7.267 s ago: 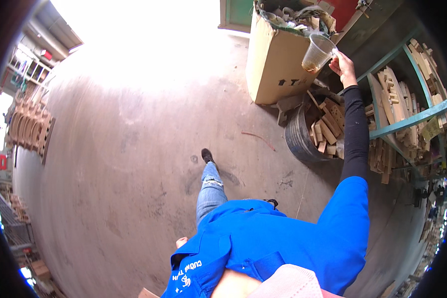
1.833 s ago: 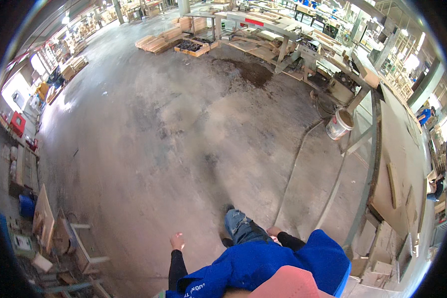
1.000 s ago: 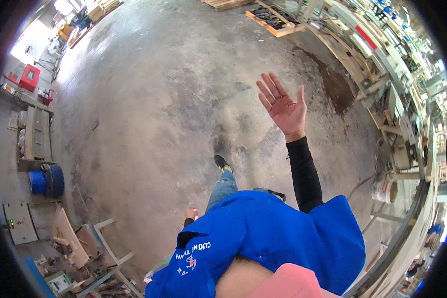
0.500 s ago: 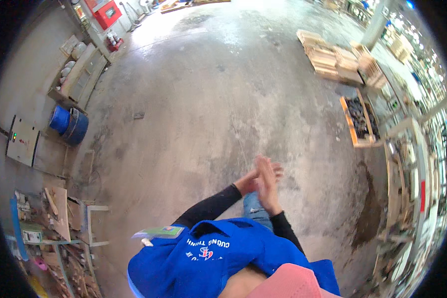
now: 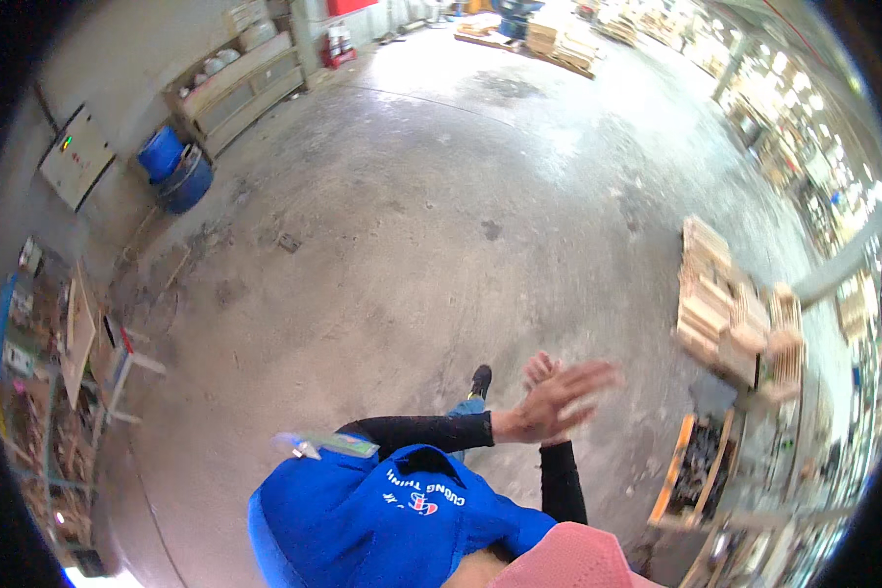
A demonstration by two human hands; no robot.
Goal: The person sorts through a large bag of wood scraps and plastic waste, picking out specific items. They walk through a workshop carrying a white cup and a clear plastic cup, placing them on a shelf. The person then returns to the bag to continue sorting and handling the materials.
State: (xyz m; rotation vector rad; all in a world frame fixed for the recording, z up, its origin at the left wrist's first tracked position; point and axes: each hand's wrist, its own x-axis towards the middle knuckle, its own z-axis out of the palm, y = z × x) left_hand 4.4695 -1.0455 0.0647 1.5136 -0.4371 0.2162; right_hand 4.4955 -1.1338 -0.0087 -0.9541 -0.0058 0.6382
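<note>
My left hand [image 5: 557, 404] reaches across in front of my body, its fingers stretched out and spread, slightly blurred. It holds nothing. Behind it is my right hand [image 5: 541, 369], partly covered by the left; its visible fingers are apart and nothing shows in them. The two hands overlap in the picture, and whether the palms touch I cannot tell. Black sleeves cover both forearms, below a blue work jacket [image 5: 392, 519]. One dark shoe [image 5: 480, 380] shows on the concrete floor [image 5: 382, 284] beyond my left arm.
Stacked wooden boards [image 5: 720, 304] lie to the right, with an orange-edged crate [image 5: 691, 470] of dark pieces nearer. At left are blue barrels [image 5: 181, 181], a wall control box [image 5: 76, 157], a wooden cabinet [image 5: 250, 93] and a rack of wood scraps [image 5: 69, 392]. A pillar [image 5: 848, 260] stands at right.
My view has turned right and a shoe has come into sight. The hands, earlier crossed palm to palm, have shifted right; the left one now lies across the right.
</note>
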